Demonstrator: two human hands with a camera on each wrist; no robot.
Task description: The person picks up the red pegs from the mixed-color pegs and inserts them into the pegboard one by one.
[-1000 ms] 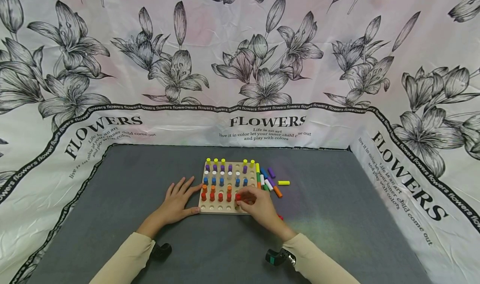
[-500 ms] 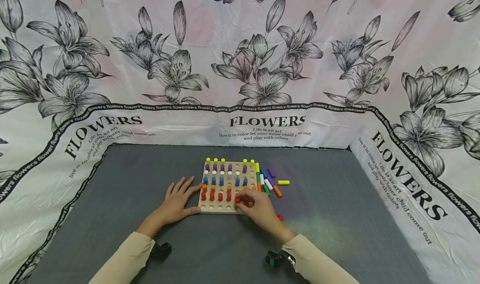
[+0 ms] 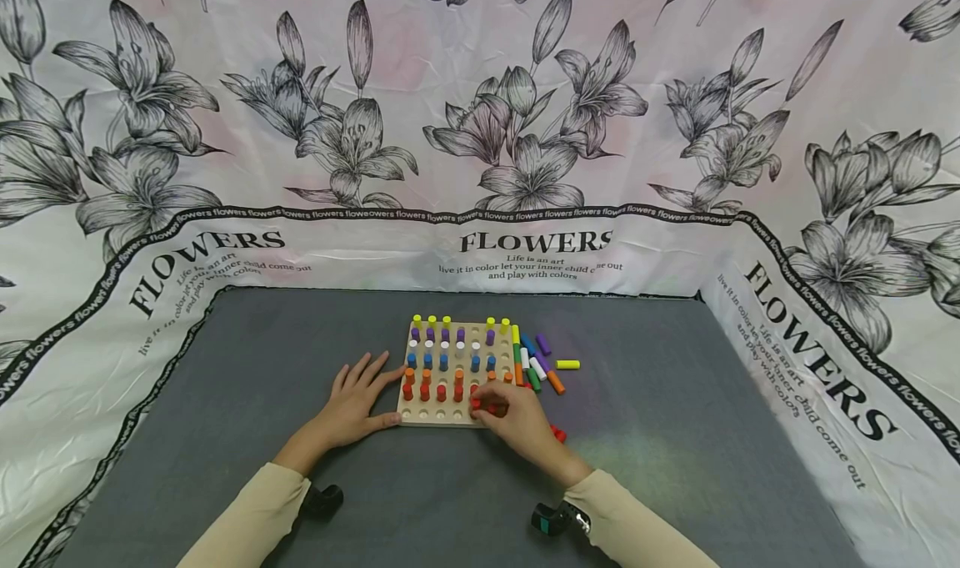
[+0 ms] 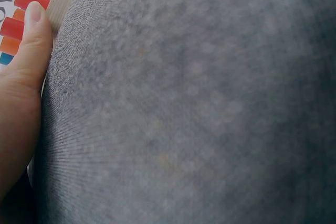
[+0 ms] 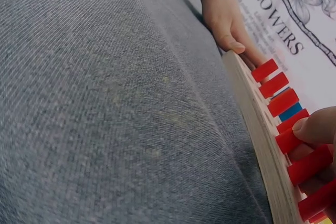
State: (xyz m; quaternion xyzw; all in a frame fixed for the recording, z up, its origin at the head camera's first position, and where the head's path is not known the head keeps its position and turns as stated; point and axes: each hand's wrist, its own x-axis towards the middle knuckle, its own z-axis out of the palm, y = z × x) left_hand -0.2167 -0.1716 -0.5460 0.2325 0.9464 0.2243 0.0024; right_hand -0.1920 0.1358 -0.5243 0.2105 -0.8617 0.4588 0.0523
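A wooden pegboard [image 3: 442, 424] lies on the grey table, with rows of yellow, purple, white, blue, orange and red pegs standing in it. My left hand [image 3: 347, 403] rests flat at its left edge, fingers spread; the thumb and index finger touch the board. At the front right of the board, my right hand [image 3: 517, 414] pinches a red peg [image 5: 287, 141] between thumb and fingers, near the front row of holes. Other red pegs [image 5: 310, 166] stand near that hand in the right wrist view. My right hand hides part of the board in the head view.
Loose pegs lie right of the board: a yellow one [image 3: 567, 365], a purple one [image 3: 543, 344], an orange one [image 3: 555, 383] and several more. Some red pegs [image 3: 558, 434] show beside my right hand. A flower-printed cloth [image 3: 525, 255] stands behind the table.
My right hand has shifted slightly toward the board's front edge, and the pinched red peg is now closer to the front row. My left hand has stayed in place.
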